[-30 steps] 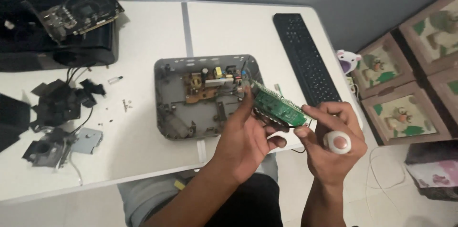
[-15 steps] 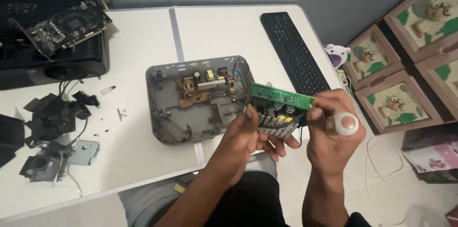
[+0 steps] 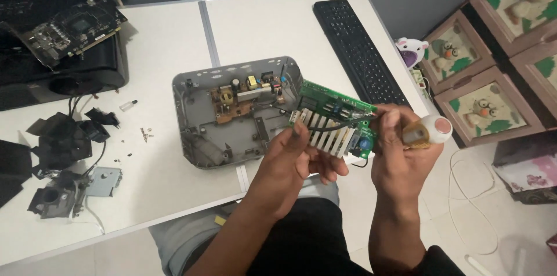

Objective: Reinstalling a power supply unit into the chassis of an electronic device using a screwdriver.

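Left hand: grips green circuit board
Right hand: clenched on screwdriver
Behind: grey casing on worktop

A home room: white desk, keyboard, cartoon-decorated storage drawers.
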